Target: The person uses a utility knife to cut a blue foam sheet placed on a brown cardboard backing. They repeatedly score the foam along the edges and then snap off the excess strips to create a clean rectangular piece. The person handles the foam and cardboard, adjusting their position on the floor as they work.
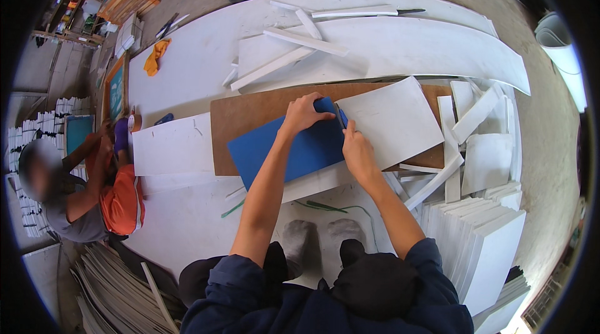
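A flat blue rectangular board (290, 156) lies tilted over a white sheet (394, 115), on top of a brown board (242, 109). My left hand (302, 114) presses the blue board down near its far right corner, fingers bent and thumb toward the right edge. In my right hand (358, 149) is a blue utility knife (342, 117), closed in the fist and held along the blue board's right edge. Its blade tip is too small to make out. The white sheet shows on both sides of the blue board.
White offcut strips (306, 40) lie beyond the brown board, with more scraps (478, 112) at right. A stack of white sheets (484, 253) stands near right. Another person (81, 190) sits at left beside an orange cloth (156, 57). Green strings (325, 207) lie by my feet.
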